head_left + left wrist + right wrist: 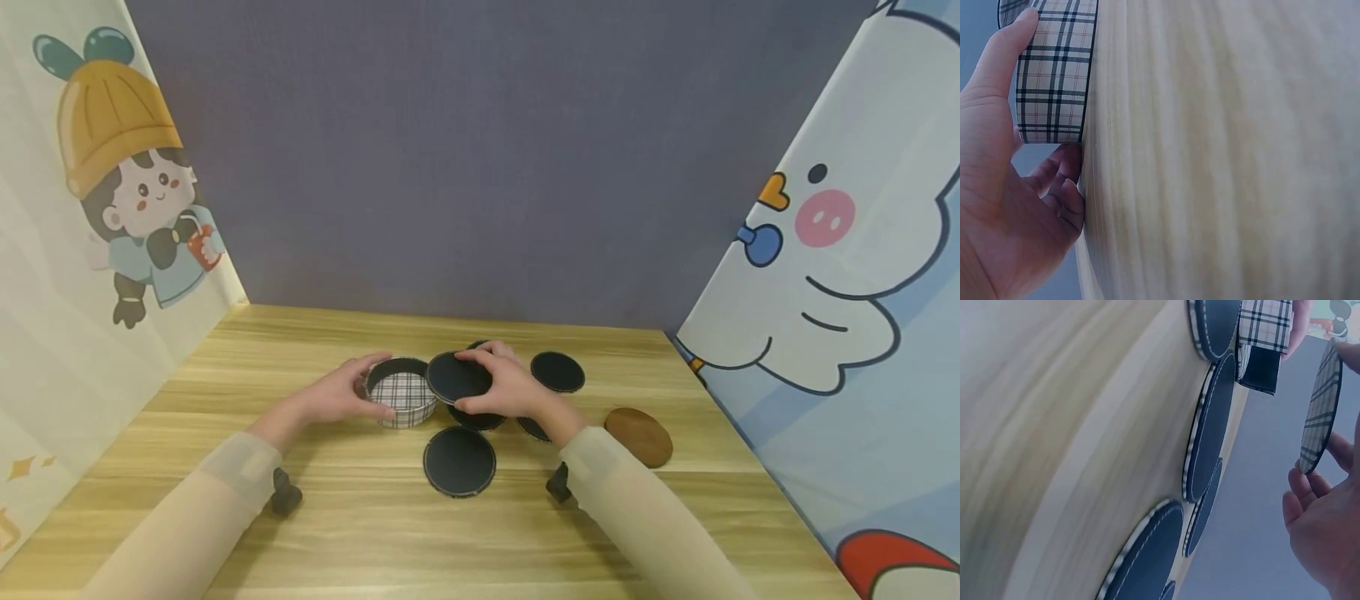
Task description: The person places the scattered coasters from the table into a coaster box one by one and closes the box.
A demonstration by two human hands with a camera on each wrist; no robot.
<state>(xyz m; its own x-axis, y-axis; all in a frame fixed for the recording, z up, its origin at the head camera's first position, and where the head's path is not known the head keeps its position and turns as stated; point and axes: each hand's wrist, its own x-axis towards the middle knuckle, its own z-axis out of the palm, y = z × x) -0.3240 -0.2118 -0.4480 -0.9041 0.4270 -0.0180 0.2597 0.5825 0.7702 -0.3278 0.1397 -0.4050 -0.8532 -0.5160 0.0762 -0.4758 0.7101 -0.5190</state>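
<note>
A round, low coaster holder [405,396] with plaid sides and a plaid floor stands on the table. My left hand [341,396] holds it from the left; in the left wrist view the thumb lies against its plaid wall [1057,81]. Just right of the holder, my right hand [506,385] pinches a round coaster [456,379] by its edges, raised above the table. Its upper face is black, and the right wrist view shows a plaid underside [1322,412]. Below it lies another black coaster [480,419], partly covered.
Several black coasters lie around: one in front [460,461], one at the back right [557,371], one partly behind the right wrist [531,428]. A brown round disc [639,437] lies at the right. A grey panel [465,167] rises behind the wooden table [360,533].
</note>
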